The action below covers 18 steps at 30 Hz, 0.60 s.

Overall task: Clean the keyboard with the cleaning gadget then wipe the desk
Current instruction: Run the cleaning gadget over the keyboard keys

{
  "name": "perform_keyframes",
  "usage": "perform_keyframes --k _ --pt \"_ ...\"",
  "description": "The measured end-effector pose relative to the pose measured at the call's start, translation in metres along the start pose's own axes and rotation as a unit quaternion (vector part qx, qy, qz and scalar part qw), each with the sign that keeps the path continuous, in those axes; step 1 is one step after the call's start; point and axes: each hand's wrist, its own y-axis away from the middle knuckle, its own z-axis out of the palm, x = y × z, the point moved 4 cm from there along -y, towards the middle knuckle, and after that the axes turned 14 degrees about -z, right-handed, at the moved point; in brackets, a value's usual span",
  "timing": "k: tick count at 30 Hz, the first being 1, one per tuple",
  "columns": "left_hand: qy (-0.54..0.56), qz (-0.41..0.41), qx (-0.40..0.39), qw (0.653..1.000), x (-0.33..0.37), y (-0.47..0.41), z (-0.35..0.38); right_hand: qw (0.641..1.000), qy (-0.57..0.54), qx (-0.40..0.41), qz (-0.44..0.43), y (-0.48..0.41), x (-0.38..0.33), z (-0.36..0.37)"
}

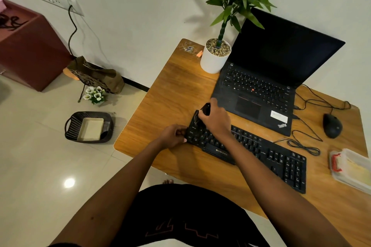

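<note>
Evidently mid-cleaning, the right hand [215, 119] clamps the cleaning gadget [206, 108] over the left end of the keyboard [261, 150], whose edge the left hand [173, 135] grips, so the next move, I judge, is sweeping rightward along it.

Both forearms are seen bare along their whole visible length, from the lower edge of the view up to the wrists. The left hand [172, 135] and the right hand [215, 120] are likewise left uncovered. A small mark is noted on the left forearm near the bottom of the view. A black garment [180, 206] is worn over the lap; thin reddish-orange lines are printed on it in stepped, angular shapes. Bare toes [168, 181] are glimpsed just beyond the garment's far edge.
</note>
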Motion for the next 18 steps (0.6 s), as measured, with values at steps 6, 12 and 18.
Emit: perform_keyframes --k 6,12,18 --pt "0.003 0.003 0.011 1.0 0.002 0.002 -0.001 0.995 -0.1 -0.01 -0.005 0.004 0.009 0.001" --pt "0.005 0.007 0.007 1.0 0.002 0.004 -0.001 0.999 0.019 -0.032 0.006 0.011 0.022 -0.008" --pt "-0.006 0.008 0.007 1.0 0.004 0.006 -0.001 0.997 -0.042 -0.052 -0.033 0.016 0.013 -0.009"
